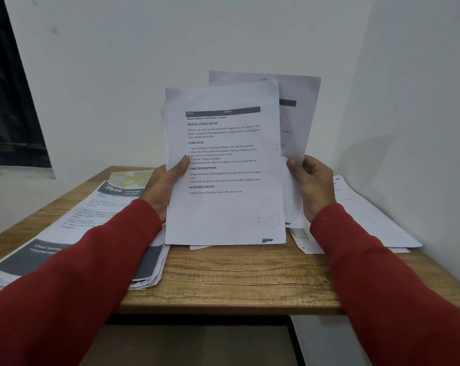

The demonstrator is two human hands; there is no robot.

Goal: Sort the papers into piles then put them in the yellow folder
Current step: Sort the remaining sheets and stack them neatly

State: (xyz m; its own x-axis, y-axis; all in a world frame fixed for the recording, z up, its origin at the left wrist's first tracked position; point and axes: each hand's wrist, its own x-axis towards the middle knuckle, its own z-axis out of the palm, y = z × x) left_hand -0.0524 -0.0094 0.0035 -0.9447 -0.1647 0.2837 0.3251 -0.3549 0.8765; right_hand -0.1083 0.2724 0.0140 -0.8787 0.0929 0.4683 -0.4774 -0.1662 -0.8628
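The left hand (163, 186) pinched the upright front sheet (225, 165), its long axis vertical, while the right hand (312, 184) pinched the rear sheet (300, 114) just behind it.

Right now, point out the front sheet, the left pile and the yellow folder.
front sheet (223, 207): head view, blank lower half.
left pile (97, 215): head view, top page.
yellow folder (134, 177): head view, corner showing behind the pile.

Front sheet (223, 165) is held upright over the table (236, 276), left hand (163, 186) on its left edge. Second sheet (297, 122) is right behind it, offset right, in the right hand (313, 183). Thick stack (73, 233) lies on the table's left, loose papers (366, 220) on the right by the wall.
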